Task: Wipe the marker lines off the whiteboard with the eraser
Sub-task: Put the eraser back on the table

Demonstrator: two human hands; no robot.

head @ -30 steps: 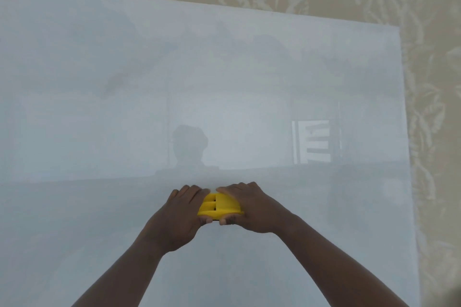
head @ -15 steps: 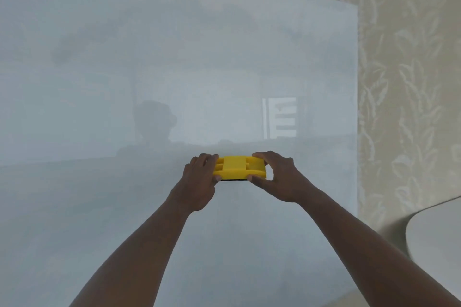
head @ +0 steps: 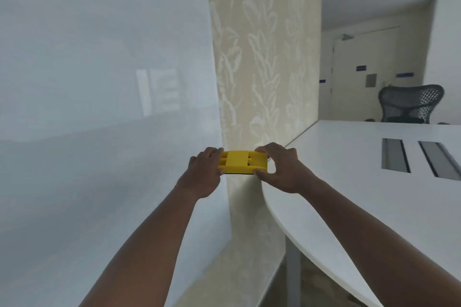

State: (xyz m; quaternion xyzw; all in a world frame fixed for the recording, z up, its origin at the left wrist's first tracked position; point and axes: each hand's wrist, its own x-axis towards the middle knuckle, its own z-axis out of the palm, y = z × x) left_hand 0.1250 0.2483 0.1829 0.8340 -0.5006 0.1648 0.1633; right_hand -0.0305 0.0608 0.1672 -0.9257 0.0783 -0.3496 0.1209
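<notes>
Yellow plastic eraser [head: 241,162] was held in mid-air just past the right edge of the whiteboard [head: 99,82], in front of the patterned wallpaper [head: 264,57]. Long axis ran left to right, ribbed back facing up, dark pad on the underside. Left hand [head: 203,174] pinched the left end, right hand [head: 280,169] the right end, fingers curled around it. No readable writing on eraser or board. White counter [head: 349,182] lay just right.

Both forearms are bare to the frame edge, with no sleeves, watch or rings visible.
</notes>
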